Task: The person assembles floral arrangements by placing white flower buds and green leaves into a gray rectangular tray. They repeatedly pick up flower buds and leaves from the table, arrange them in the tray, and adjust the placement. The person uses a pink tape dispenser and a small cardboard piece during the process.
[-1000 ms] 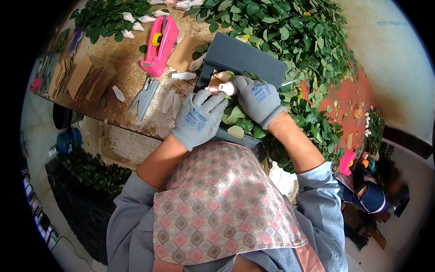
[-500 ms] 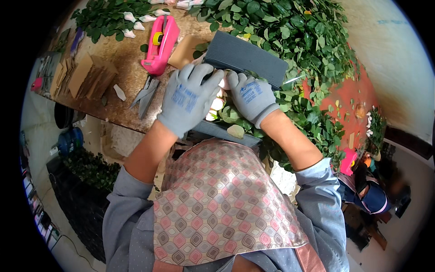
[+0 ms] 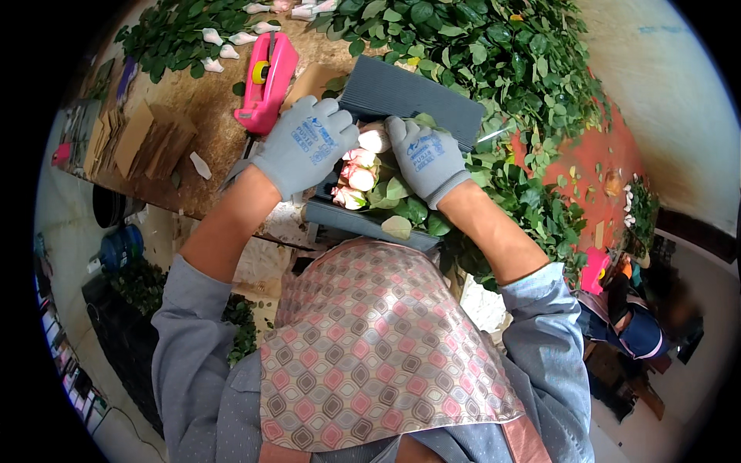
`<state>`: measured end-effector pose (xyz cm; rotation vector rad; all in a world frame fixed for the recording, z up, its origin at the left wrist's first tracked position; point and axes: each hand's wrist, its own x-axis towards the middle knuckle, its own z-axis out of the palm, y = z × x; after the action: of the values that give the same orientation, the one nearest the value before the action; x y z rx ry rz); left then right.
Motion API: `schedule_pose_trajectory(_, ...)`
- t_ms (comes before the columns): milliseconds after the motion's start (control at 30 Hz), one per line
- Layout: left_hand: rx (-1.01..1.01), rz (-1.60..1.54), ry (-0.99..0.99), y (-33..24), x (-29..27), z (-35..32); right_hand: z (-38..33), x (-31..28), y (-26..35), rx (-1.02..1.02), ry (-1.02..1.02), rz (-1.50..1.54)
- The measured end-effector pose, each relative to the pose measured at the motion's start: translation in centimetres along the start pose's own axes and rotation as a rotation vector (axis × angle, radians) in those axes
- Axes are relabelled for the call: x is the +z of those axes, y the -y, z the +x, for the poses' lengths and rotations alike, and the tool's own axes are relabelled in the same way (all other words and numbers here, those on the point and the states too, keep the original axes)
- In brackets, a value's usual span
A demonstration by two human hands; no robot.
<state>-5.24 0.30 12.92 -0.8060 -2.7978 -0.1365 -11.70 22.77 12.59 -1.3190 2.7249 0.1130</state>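
Observation:
A short row of pink-and-white roses [image 3: 360, 177] lies between two dark grey ribbed panels, the far panel [image 3: 409, 100] and the near panel [image 3: 370, 225]. Their green leaves [image 3: 397, 204] spread to the right. My right hand [image 3: 426, 158], in a grey glove, is closed at the right side of the farthest rose [image 3: 374, 140], over its stem; the fingertips are partly hidden. My left hand [image 3: 307, 147], also gloved, hovers left of the blooms, its fingers loosely bent and slightly apart, with nothing visible in them.
A pink tape dispenser [image 3: 266, 85] stands beyond my left hand. Cardboard pieces [image 3: 147, 139] stand upright at the left. Leafy stems [image 3: 494, 46] cover the far right, and more pale roses [image 3: 228, 51] lie far left. Another person [image 3: 629, 324] is at the right edge.
My left hand has drawn back to the left, uncovering the row of roses and covering most of the scissors. My right hand has shifted only slightly, staying by the farthest rose.

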Motion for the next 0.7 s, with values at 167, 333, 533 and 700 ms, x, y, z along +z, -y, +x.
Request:
schedule_pose_trajectory(167,-0.151,0.045,0.043,2.0,-2.0,-2.5,0.3,0.5,-0.2,-0.018,-0.011,0.001)
schedule_pose_trajectory(333,-0.475,-0.058,0.277,4.4,-4.0,-6.6,0.2,-0.9,0.1,-0.079,0.085,-0.061)
schedule_pose_trajectory(533,-0.583,-0.458,0.056,-2.4,-0.6,-3.5,-0.3,-2.5,2.0,-0.081,0.144,-0.098)
schedule_pose_trajectory(700,-0.726,-0.752,-0.06,-5.7,6.1,-2.1,0.5,-3.6,1.9,-0.064,0.174,-0.094)
